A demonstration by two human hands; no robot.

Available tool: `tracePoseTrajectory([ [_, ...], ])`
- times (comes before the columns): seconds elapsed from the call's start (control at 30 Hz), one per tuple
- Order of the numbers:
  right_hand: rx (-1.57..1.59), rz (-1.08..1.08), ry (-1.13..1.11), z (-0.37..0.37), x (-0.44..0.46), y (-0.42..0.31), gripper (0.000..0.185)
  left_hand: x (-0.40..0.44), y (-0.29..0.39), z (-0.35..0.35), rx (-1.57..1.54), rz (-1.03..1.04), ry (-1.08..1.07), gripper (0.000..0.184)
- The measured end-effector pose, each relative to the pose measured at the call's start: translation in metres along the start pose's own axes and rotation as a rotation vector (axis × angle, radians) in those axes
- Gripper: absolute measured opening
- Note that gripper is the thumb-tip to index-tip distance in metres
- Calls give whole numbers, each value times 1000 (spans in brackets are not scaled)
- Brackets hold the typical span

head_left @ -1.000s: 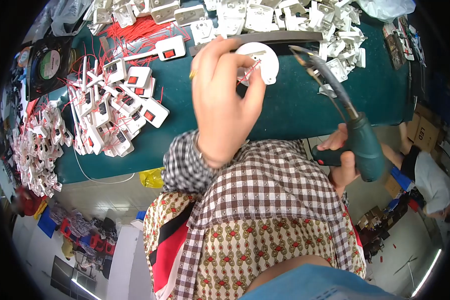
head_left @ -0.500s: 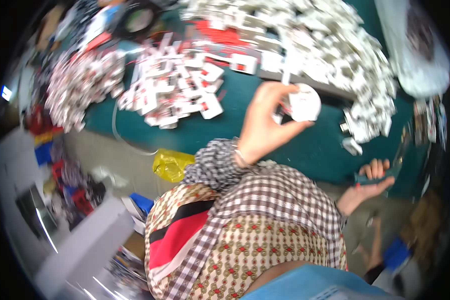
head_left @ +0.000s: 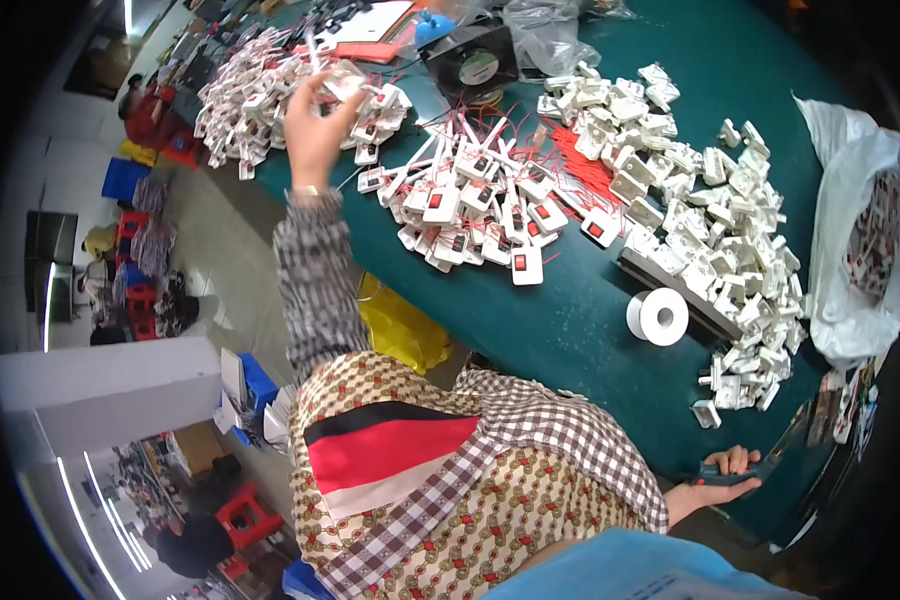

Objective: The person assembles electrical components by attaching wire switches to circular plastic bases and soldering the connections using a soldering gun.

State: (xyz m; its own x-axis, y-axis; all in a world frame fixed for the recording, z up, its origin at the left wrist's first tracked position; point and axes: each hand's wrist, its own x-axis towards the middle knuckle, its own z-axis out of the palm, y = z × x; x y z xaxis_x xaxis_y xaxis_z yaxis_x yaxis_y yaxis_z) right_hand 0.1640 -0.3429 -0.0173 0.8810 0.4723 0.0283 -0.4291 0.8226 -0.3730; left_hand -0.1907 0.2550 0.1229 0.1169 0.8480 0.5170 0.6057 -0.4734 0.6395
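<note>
My left hand [head_left: 317, 130] is raised at the upper left, thumb and fingers closed around a white plastic switch piece [head_left: 344, 82], which is blurred. It hovers over a heap of white switch pieces [head_left: 255, 110]. Low on the right, my right hand [head_left: 727, 476] wraps around the teal handle of a soldering iron [head_left: 710, 473], whose thin shaft points up and right. Between the hands lies a second heap of wired switches [head_left: 470, 210] with red and black rockers. A white spool [head_left: 658, 316] stands beside a dark bar [head_left: 680, 293].
White plastic housings [head_left: 710, 210] spread over the right of the green table [head_left: 570, 330]. Red wires [head_left: 582, 160] lie near the middle, with a small black fan [head_left: 473, 62] behind. A plastic bag [head_left: 855, 240] stands far right. A yellow bag [head_left: 400, 325] hangs below the table edge.
My left hand has moved from beside the spool to the far left heap, holding the switch piece. The view has turned left. My right hand keeps its grip on the soldering iron.
</note>
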Motion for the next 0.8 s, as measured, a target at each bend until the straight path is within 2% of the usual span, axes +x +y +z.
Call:
tracePoseTrajectory([
  [0.03, -18, -10, 1, -3, -3, -4, 42, 29, -46, 2, 244, 151, -56, 58],
  [0.07, -40, -24, 17, -5, -1, -3, 44, 50, -93, 7, 321, 233, -93, 67],
  [0.1, -211, -135, 192, 14, -3, 7, 46, 62, -120, 12, 318, 93, -137, 72],
  [0.13, -124, -124, 244, 10, -4, 3, 47, 66, -127, 18, 179, 7, -163, 75],
  [0.17, -41, -62, 113, -7, -3, -6, 49, 76, -139, 16, 145, -49, -236, 76],
  [0.2, 56, -25, 46, -10, -3, -8, 48, 75, -141, 16, 299, 295, -80, 69],
  [0.23, 61, -47, 52, -12, -5, -8, 46, 46, -67, 12, 429, 333, 21, 61],
  [0.27, 50, -48, 47, -14, -5, -9, 46, 27, -28, 13, 475, 381, 114, 53],
  [0.3, 59, -50, 47, -13, -3, -8, 47, 3, 23, 15, 269, 345, 76, 47],
  [0.37, 63, -53, 67, -13, -3, -8, 48, -55, 122, 29, -210, 161, -186, 31],
  [0.4, 58, -48, 85, -13, -1, -8, 48, -76, 159, 32, -245, 186, -463, 30],
  [0.43, 61, -40, 87, -14, -1, -9, 50, -89, 186, 43, -248, 363, -655, 28],
  [0.5, 63, -24, 40, -19, 0, -13, 50, -107, 228, 83, -324, 557, -924, 28],
  [0.6, 55, -49, 75, -5, -3, -8, 51, -123, 225, 186, -262, 536, -988, 25],
  [0.67, 59, -68, 93, 0, -6, -4, 52, -124, 217, 243, -20, 565, -978, 28],
  [0.7, 75, -58, 78, 0, -6, -5, 52, -126, 204, 263, -5, 624, -943, 25],
  [0.8, 112, -43, 53, 2, -6, -2, 51, -120, 195, 264, -78, 528, -939, 20],
])
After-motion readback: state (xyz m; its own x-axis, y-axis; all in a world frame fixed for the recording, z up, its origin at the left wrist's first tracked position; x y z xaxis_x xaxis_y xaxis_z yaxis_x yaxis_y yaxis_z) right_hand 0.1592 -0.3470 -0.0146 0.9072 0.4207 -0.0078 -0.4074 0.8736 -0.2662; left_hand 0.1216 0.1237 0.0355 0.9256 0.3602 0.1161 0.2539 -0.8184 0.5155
